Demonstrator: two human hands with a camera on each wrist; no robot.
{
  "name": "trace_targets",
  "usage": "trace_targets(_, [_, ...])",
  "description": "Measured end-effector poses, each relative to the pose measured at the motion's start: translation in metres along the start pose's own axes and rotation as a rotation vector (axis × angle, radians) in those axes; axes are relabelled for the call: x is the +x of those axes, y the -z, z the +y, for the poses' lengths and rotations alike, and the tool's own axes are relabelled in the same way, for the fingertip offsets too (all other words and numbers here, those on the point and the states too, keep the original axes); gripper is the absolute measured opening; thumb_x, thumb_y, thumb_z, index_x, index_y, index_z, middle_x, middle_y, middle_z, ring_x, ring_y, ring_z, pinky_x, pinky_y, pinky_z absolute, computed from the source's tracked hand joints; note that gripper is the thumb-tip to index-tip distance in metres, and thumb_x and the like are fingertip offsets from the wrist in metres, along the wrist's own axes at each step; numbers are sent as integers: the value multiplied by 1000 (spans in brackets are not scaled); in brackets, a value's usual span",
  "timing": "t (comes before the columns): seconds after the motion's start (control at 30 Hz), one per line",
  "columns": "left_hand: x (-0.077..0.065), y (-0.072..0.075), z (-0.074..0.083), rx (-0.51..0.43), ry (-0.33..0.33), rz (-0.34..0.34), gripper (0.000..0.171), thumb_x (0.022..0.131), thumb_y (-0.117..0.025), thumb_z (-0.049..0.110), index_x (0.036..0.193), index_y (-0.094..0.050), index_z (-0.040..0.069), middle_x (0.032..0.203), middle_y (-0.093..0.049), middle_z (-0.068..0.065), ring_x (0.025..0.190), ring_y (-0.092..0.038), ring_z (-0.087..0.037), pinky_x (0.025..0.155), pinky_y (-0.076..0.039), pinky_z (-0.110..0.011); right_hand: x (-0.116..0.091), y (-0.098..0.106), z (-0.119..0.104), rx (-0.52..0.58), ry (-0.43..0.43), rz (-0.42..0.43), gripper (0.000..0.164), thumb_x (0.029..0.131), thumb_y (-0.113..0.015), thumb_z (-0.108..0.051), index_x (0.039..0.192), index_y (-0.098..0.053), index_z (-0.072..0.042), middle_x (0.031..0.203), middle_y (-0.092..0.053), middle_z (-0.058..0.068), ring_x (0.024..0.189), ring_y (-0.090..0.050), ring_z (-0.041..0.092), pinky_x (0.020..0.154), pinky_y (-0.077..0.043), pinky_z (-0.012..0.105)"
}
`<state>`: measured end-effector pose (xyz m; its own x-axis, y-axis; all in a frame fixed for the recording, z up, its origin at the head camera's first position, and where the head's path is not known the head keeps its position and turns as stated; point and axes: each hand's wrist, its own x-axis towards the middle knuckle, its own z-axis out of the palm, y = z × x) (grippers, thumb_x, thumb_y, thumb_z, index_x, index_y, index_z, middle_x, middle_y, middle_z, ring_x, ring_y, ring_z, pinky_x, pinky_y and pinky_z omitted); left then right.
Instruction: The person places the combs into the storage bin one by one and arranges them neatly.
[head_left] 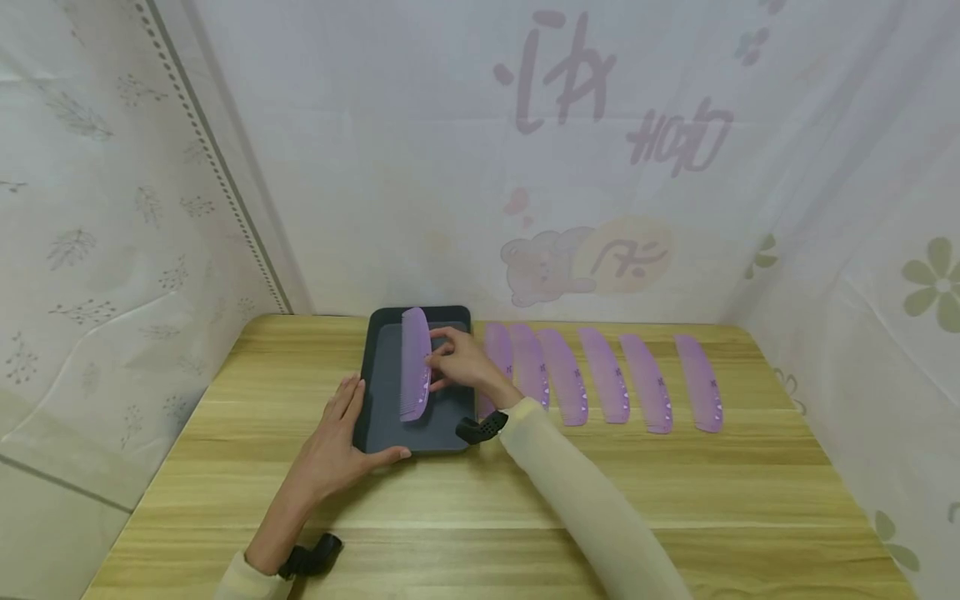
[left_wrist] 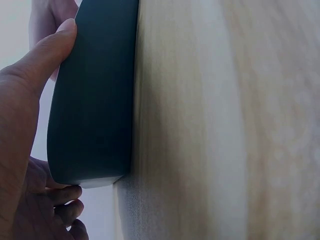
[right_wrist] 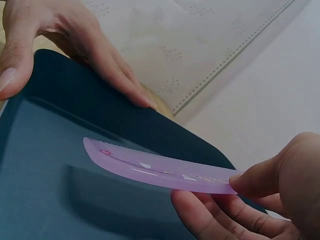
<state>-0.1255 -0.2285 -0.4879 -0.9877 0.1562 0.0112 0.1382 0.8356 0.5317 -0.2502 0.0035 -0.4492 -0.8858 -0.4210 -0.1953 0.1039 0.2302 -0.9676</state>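
Note:
My right hand [head_left: 461, 360] pinches a purple translucent comb [head_left: 415, 365] by its spine, between thumb and fingers. In the right wrist view the comb [right_wrist: 160, 172] hangs over the floor of a dark tray [right_wrist: 30, 175], casting a shadow on it. The shallow rectangular tray [head_left: 382, 433] lies on the table. My left hand [head_left: 333, 437] rests against the tray's near left corner, its fingers fairly straight along the left side and its thumb at the front edge. In the left wrist view the thumb touches the tray's wall [left_wrist: 95, 100].
Right of the tray, several similar purple combs lie in a row, from one partly behind my right arm to the rightmost comb [head_left: 699, 383]. They are on a wood-grain table [head_left: 600, 500]. A printed cloth [head_left: 420, 167] hangs behind and along both sides.

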Motion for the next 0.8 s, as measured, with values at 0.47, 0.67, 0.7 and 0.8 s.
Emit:
trace_targets(0.47, [1,0,-1,-4,-1,3,138,71,-75,81,165,-9,4,173,-8,-18,159,-10,-42,119,-30,-67,20,-19,8,86,-67,11,55,97,-63,2,149,-46,-6,105,-72,18,76,-72,23,69,-65,38])
trace_targets(0.67, [1,0,0,0,-24,20,138,70,-76,80,165,-11,3,173,-10,-19,159,-12,-41,119,-31,-66,24,-27,10,84,-85,29,56,96,-63,3,148,-47,-6,102,-71,16,73,-69,21,65,-65,36])
trace_targets(0.7, [1,0,0,0,-25,20,138,71,-76,79,165,-11,2,173,-10,-19,159,-12,-41,119,-31,-66,25,-29,10,82,-87,28,56,96,-63,3,148,-47,-6,101,-71,16,72,-69,21,65,-65,35])
trace_targets(0.8, [0,0,0,2,-24,23,137,71,-76,79,164,-11,2,173,-10,-19,159,-12,-41,118,-31,-66,27,-35,10,88,-89,32,56,95,-64,4,148,-47,-4,98,-70,15,70,-69,20,63,-65,35])
